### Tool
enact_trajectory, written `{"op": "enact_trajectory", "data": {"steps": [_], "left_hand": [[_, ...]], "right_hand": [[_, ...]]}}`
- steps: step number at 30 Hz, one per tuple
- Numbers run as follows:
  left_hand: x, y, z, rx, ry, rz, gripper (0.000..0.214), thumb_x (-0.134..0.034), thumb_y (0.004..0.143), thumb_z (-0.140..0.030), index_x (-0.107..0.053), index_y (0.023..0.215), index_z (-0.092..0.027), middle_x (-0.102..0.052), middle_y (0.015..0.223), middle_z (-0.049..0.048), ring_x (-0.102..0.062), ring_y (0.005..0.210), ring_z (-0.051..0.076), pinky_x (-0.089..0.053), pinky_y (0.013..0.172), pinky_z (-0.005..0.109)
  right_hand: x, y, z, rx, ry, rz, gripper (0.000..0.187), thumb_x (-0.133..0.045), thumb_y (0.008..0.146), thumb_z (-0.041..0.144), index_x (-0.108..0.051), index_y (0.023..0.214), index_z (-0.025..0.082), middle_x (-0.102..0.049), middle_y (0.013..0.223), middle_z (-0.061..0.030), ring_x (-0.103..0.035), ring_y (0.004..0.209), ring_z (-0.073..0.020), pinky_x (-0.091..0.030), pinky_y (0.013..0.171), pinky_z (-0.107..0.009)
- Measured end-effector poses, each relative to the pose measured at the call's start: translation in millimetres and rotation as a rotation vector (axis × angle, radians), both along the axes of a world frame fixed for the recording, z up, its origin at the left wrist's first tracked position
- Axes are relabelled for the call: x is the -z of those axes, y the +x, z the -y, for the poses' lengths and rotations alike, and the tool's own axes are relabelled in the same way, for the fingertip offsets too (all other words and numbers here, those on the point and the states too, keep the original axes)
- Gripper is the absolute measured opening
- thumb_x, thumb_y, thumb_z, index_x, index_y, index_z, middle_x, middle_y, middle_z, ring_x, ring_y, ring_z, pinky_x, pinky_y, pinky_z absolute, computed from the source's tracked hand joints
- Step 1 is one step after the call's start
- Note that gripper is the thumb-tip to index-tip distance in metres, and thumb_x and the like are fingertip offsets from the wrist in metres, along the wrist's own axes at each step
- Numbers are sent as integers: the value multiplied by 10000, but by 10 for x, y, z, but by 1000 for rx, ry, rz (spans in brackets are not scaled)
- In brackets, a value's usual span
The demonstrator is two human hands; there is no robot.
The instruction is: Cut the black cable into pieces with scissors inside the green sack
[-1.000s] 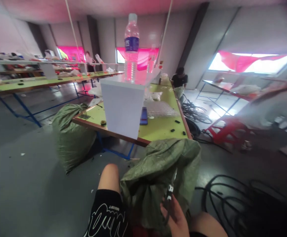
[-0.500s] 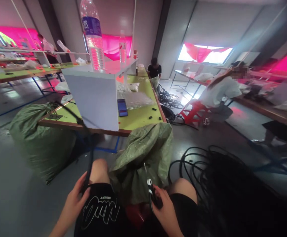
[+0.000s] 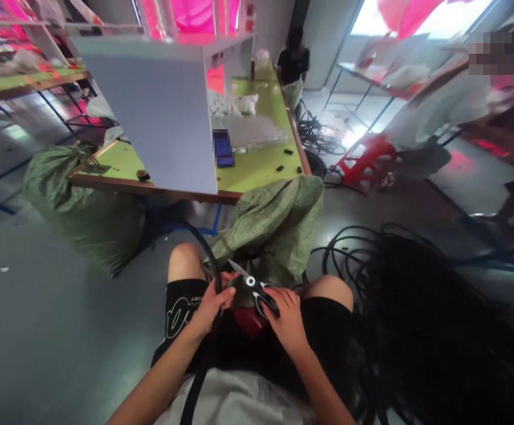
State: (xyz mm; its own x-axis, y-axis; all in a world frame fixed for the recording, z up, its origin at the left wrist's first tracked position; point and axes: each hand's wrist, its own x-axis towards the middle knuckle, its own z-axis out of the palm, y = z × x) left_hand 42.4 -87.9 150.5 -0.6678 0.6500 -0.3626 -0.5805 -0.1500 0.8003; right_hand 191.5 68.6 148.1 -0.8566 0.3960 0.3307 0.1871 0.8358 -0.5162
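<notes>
The left hand (image 3: 216, 298) is closed round a black hose (image 3: 205, 243), which arches up and away beyond the fingers; a dark length, apparently the same hose, runs back below that hand toward the lap. The right hand (image 3: 285, 307) grips the scissors (image 3: 250, 281) by their handles, with the blades pointing toward the left hand. Whether the blades are parted is too small to tell.

Half a second ago the left hand was out by the left knee, well apart from the right; now it has come in between the knees, and the scissors have tipped over toward it. That puts hose and blade tips close beside each other, which seems to make both ready for work at one spot, though no contact can be made out.

Just beyond both hands is the open green sack (image 3: 278, 218), against the counter (image 3: 257, 174). A red object (image 3: 248, 321) shows between the hands, and black coils (image 3: 416, 307) lie right of the right hand.
</notes>
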Motion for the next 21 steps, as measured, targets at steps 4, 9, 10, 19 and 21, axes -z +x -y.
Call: {"op": "enact_trajectory", "data": {"steps": [4,9,10,19,21], "left_hand": [[124,258,-98,102,50,41,467,-792,668,-390,-540,980,-149,-485,554,-76,-310,403,22,-192,405,172],[149,349,-138,37,-96,-24,366,-741,725,-412,-477,720,-159,-418,450,-89,-316,385,30,-237,408,172],[138,348,-141,22,-113,-30,364,-743,721,-412,-483,724,-157,-429,452,-86,-324,387,32,-244,410,173],[61,376,-157,-47,-204,-33,371,-772,672,-418,-536,740,-140,-509,500,-53,-407,433,54,-304,444,182],[60,394,-169,-63,-218,-62,374,-778,660,-418,-544,744,-138,-516,510,-50,-417,445,59,-312,451,185]], "right_hand": [[-35,-181,107,-107,49,-17,269,-558,902,241,-582,1169,228,-646,1132,-57,-519,1073,-240,-387,918,-408],[-17,-278,195,-82,172,-57,306,-570,892,207,-582,1198,216,-639,1142,-66,-493,1079,-257,-362,956,-447],[-7,-283,211,-51,185,-71,304,-573,891,208,-587,1195,214,-632,1145,-72,-488,1088,-262,-359,965,-454],[32,-257,334,92,235,-18,284,-532,904,201,-603,1179,206,-414,1446,-103,-456,1171,-296,-375,963,-484],[23,-261,349,103,244,39,300,-505,911,181,-590,1197,205,-390,1471,-95,-481,1136,-299,-389,928,-478]]}}
